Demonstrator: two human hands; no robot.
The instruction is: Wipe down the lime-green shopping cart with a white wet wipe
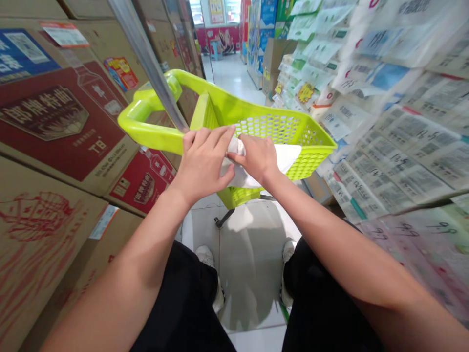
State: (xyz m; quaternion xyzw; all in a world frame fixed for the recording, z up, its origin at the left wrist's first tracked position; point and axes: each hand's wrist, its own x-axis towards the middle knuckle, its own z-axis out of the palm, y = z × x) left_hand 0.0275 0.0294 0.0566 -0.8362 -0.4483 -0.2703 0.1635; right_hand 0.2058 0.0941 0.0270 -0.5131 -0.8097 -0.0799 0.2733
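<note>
A lime-green shopping cart basket [271, 124] with perforated walls stands in front of me. A white cloth [287, 157] drapes over its near rim and hangs down outside. My left hand [205, 161] lies over the rim and the bunched part of the cloth, thumb below, fingers pointing right. Touching it, my right hand [256, 159] closes on the cloth between thumb and fingers. Its fingertips are partly hidden. Just left of my left hand, a grey metal pole [150, 63] slants up past the green cart handle [146, 134].
Stacked cardboard cartons [62, 107] line the left side closely. Packs of goods in white packaging [395, 142] fill the right side. A tiled aisle [234, 73] runs ahead to a blue stool [215, 50]. A dark caster [219, 223] shows beneath the cart, before my shoes.
</note>
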